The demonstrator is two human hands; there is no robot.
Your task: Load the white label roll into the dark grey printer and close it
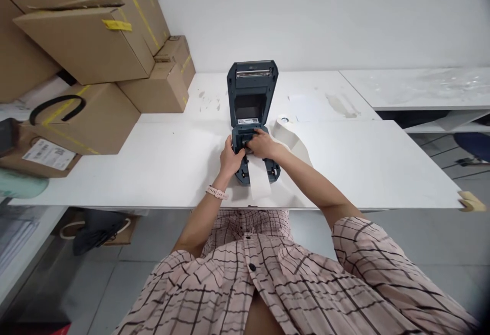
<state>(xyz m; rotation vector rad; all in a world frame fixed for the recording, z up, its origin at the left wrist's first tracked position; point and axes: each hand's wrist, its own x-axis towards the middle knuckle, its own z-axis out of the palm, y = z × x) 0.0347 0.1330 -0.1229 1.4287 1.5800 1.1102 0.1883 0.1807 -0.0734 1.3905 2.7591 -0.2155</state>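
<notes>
A dark label printer [253, 87] stands on the white table with its lid raised. My left hand [230, 158] grips the left side of its base, thumb over the inner edge. My right hand [261, 144] reaches into the open compartment, fingers bent down; what they hold, if anything, is hidden. A white paper strip [259, 175] runs from beneath my right hand out over the printer's front. Behind my right forearm, a loose length of white label paper [293, 138] curls on the table next to a small roll [282, 120].
Cardboard boxes [92, 44] are stacked at the left, with a black curved band [57, 101] on one. A green cylindrical object [23, 184] lies at the left edge. The table's front edge [344, 208] runs close to my body; a tan piece [471, 201] sits on its right corner.
</notes>
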